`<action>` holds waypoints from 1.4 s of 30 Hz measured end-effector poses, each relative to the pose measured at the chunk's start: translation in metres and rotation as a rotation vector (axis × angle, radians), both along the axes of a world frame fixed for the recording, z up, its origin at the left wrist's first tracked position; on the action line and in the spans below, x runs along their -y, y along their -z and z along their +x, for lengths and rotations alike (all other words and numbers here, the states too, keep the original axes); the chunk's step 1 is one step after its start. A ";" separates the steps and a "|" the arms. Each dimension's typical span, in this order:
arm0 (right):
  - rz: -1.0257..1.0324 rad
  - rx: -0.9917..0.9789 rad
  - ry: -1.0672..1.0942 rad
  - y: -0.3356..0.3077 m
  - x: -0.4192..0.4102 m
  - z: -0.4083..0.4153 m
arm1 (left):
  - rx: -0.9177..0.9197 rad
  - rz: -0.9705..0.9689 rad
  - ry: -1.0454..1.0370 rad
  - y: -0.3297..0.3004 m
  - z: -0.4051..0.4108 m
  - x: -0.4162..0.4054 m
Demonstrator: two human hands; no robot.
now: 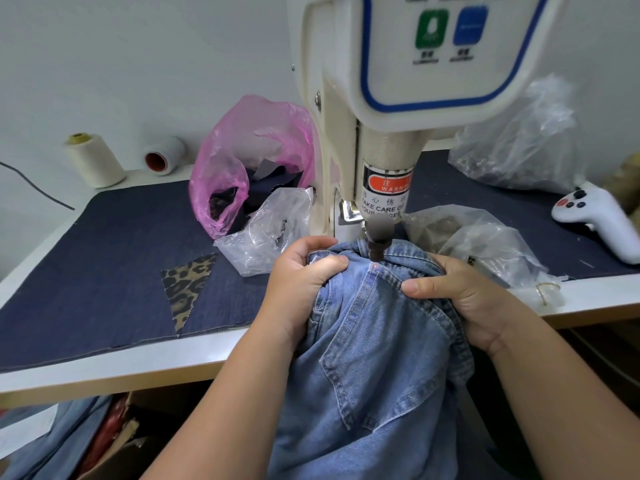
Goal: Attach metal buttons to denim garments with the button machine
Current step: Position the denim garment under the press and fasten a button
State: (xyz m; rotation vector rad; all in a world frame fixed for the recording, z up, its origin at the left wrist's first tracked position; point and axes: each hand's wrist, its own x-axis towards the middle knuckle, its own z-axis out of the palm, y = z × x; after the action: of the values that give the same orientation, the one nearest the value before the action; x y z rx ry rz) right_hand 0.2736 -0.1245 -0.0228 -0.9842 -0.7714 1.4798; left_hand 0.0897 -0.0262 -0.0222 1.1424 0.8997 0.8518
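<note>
I am looking down at pale blue denim (374,358), soft and stitched in double seams, draping off the bench (114,365) edge toward me. My left hand (304,282) is gripping a bunched fold of it, fingers curled tight over the cloth. My right hand (460,299) is clamping the opposite fold, thumb lying flat on top and fingers wrapping underneath. Between them the cloth is lying under the dark cylindrical punch (379,242) of the cream button machine (391,109), where a red dot is glowing on the weave. A dark denim mat (104,258) with a leopard patch (187,289) is covering the bench. Crinkled clear bags (266,233) are sitting beside the machine, and a pink bag (242,157) of scraps behind them. Two thread cones (95,161) are standing by the wall, and a smooth white controller (595,216) is lying far right.
</note>
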 end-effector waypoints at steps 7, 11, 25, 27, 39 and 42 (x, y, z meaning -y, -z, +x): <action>-0.007 0.004 0.013 0.001 0.000 0.000 | -0.003 0.003 0.000 0.002 0.000 -0.001; -0.006 0.004 0.003 0.000 0.000 0.000 | -0.004 0.008 0.004 0.001 -0.001 -0.001; 0.002 0.007 -0.006 0.000 0.001 0.001 | -0.020 0.018 0.001 0.002 0.000 -0.001; -0.007 0.016 0.000 0.001 0.001 0.001 | -0.011 0.014 0.003 0.002 0.001 -0.001; 0.004 0.000 -0.016 0.000 0.001 0.000 | 0.003 0.018 0.006 0.003 0.001 -0.002; -0.004 0.002 -0.014 0.001 0.001 0.001 | -0.009 0.027 0.000 0.003 0.001 -0.002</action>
State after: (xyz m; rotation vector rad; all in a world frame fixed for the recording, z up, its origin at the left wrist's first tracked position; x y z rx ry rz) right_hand 0.2746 -0.1256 -0.0237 -0.9853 -0.7786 1.4936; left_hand 0.0912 -0.0239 -0.0249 1.1703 0.8976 0.8621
